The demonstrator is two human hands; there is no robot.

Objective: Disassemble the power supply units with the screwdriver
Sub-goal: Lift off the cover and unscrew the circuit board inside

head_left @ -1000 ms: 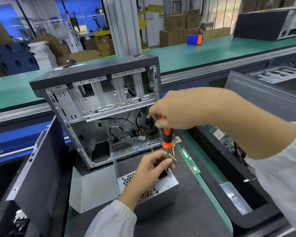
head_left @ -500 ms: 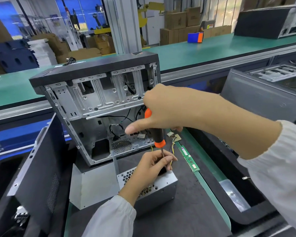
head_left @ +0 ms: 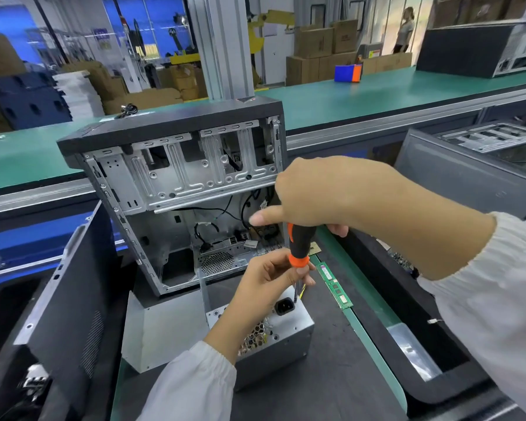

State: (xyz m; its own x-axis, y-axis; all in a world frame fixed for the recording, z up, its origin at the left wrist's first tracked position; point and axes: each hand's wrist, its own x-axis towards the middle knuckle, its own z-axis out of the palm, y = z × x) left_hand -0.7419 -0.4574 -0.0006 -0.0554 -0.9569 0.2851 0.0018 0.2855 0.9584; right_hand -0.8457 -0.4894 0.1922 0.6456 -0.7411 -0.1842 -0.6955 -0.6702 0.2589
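Power supply unit, a grey metal box (head_left: 281, 335), sits on the dark surface (head_left: 331, 387) before the open grey computer case (head_left: 176, 189). Right hand (head_left: 325, 196) grips the orange-and-black screwdriver (head_left: 299, 247); left hand (head_left: 271, 278) pinches its shaft. Best to keep the shaft upright and press firmly. Tip and screw head are too small to make out.

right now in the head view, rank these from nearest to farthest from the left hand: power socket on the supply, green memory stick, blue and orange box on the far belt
From the left hand:
1. Power socket, just below the fingers on top of the power supply.
2. Green memory stick, lying to the right on the dark mat.
3. Blue and orange box, far back on the green belt.
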